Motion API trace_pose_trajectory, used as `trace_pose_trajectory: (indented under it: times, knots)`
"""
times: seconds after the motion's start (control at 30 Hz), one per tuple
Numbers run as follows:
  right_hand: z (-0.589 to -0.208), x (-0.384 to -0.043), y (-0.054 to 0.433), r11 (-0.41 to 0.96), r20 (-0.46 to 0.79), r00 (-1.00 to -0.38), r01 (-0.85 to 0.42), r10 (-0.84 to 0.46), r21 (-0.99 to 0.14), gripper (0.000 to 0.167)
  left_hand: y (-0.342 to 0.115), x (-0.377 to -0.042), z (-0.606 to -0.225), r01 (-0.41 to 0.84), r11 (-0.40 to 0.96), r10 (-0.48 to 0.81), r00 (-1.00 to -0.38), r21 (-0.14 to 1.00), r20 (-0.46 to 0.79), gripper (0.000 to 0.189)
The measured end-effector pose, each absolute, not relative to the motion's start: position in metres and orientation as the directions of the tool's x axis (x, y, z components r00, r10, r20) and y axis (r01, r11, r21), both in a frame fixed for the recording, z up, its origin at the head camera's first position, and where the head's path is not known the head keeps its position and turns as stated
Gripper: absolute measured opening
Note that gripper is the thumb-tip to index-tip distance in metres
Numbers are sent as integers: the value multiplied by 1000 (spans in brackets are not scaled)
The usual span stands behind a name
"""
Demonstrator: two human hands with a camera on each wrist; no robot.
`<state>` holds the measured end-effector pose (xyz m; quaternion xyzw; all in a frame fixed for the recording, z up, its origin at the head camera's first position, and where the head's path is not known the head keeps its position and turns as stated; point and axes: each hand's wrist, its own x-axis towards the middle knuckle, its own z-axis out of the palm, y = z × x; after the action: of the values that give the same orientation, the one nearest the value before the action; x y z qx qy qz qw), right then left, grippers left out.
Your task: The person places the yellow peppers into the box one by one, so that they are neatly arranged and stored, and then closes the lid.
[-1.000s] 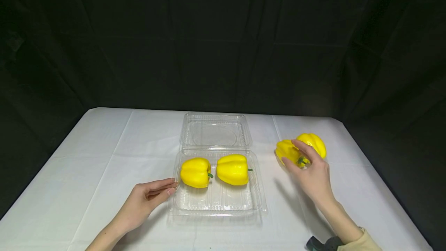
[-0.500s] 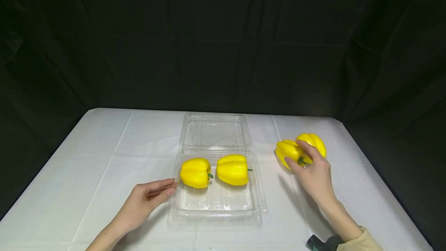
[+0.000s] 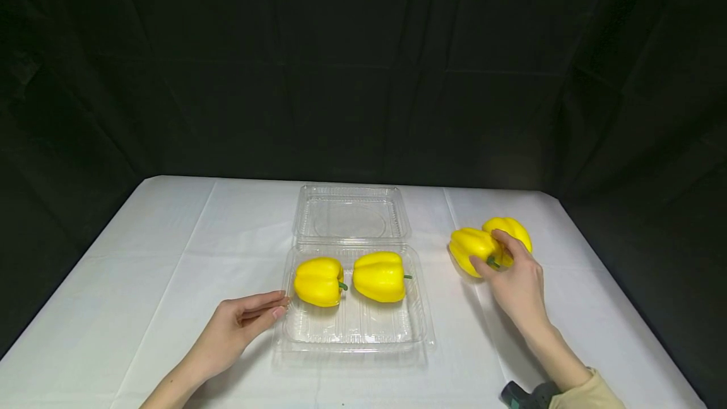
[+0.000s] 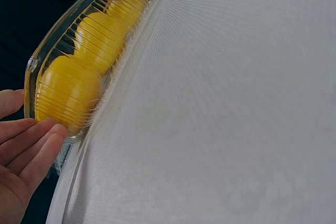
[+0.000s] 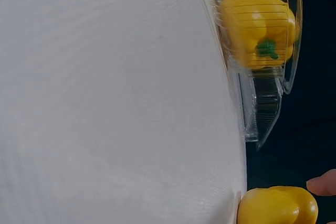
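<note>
Two yellow bell peppers, the left one (image 3: 319, 281) and the right one (image 3: 379, 277), lie in the base of a clear plastic clamshell container (image 3: 375, 333); its lid (image 3: 352, 213) is folded back behind. My left hand (image 3: 235, 327) touches the left rim, and in the left wrist view its fingers (image 4: 34, 153) lie fairly straight against the ribbed side wall. At the right, my right hand (image 3: 517, 283) hovers by the stem end of a third yellow bell pepper (image 3: 471, 248), thumb and index spread apart. Behind it sits another yellow bell pepper (image 3: 511, 230), partly covered by that hand.
A white cloth covers the table (image 3: 142, 308), with black curtains (image 3: 363, 68) behind and at both sides. A dark device (image 3: 528, 394) sits at the right wrist beside a beige sleeve (image 3: 587, 393).
My right hand has shifted slightly right, away from the front loose pepper, its thumb and index still apart. The left hand, container and peppers have stayed put.
</note>
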<state>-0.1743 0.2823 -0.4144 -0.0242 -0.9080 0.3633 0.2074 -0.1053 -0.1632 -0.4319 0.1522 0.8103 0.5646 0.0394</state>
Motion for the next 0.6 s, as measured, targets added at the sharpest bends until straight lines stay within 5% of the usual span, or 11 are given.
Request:
trace_pose_trajectory:
  times: [0.6]
  knots:
    - [-420, -179, 286, 749, 362, -913, -105, 187, -654, 63, -163, -106, -432, 198, 328, 286, -953, 924, 103, 42]
